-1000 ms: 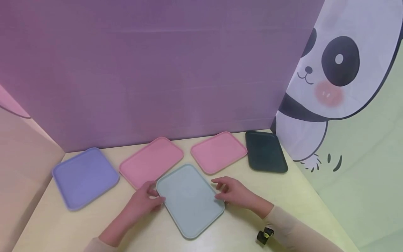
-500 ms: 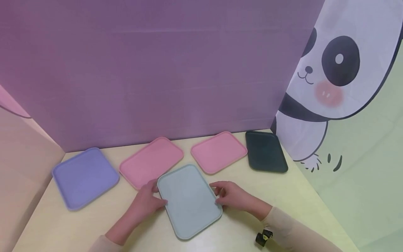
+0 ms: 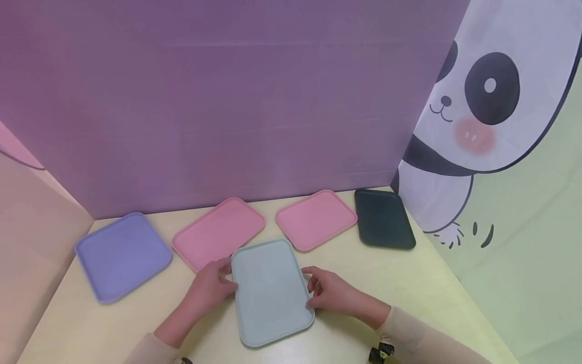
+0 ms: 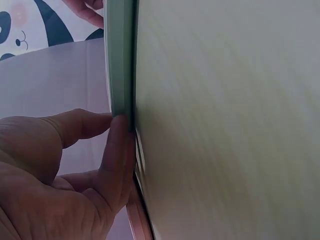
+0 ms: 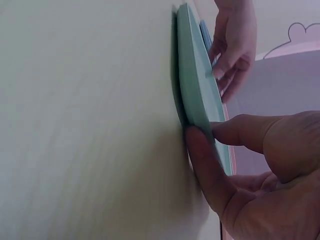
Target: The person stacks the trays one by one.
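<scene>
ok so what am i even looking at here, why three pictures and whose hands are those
No machine here: a person works with bare hands and wears three cameras. The big picture comes from a camera on the head, looking down at a pale table. The other two come from cameras on each wrist, so they look sideways and very close.

On the table lie five flat trays: a purple tray, two pink trays, a dark tray and, nearest the person, a light green tray.

The left hand pinches the green tray's left edge, and the right hand pinches its right edge. The left wrist view shows the left fingers at that edge; the right wrist view shows the same tray from the other side.
</scene>
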`<action>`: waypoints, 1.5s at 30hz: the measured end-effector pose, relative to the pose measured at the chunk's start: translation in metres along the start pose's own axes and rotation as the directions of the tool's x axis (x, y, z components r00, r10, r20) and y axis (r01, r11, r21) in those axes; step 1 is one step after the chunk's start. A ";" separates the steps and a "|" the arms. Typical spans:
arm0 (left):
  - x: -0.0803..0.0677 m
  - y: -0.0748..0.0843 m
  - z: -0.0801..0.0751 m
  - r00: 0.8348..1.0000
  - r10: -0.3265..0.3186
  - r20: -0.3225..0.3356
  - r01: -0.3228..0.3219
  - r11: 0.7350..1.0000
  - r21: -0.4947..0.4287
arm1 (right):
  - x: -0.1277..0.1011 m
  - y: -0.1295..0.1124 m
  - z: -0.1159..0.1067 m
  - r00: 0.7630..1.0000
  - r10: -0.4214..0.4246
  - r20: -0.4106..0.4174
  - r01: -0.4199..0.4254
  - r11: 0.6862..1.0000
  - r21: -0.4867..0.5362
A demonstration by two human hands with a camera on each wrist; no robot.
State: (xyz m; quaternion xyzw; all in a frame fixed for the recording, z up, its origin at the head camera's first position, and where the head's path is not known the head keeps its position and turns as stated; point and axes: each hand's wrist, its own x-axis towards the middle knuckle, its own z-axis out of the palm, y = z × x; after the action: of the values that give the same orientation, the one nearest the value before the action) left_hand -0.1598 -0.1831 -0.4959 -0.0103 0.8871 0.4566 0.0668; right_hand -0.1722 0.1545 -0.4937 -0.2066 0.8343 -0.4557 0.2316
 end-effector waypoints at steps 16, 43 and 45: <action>0.005 -0.002 -0.003 0.998 0.043 -0.049 -0.041 0.998 0.038 | -0.006 -0.011 0.016 1.000 0.014 -0.019 -0.015 0.999 -0.045; 0.005 -0.004 -0.003 0.997 0.055 -0.054 -0.054 0.998 0.022 | -0.006 -0.012 0.019 0.999 0.019 -0.028 -0.021 0.998 -0.062; 0.005 -0.004 -0.004 0.997 0.050 -0.051 -0.049 0.999 0.021 | -0.006 -0.011 0.019 0.999 0.016 -0.028 -0.018 0.998 -0.060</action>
State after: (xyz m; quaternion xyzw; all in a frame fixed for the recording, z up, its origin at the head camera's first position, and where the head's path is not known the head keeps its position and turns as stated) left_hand -0.1648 -0.1879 -0.4974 0.0009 0.8930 0.4489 0.0327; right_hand -0.1547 0.1394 -0.4918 -0.2002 0.8524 -0.4312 0.2177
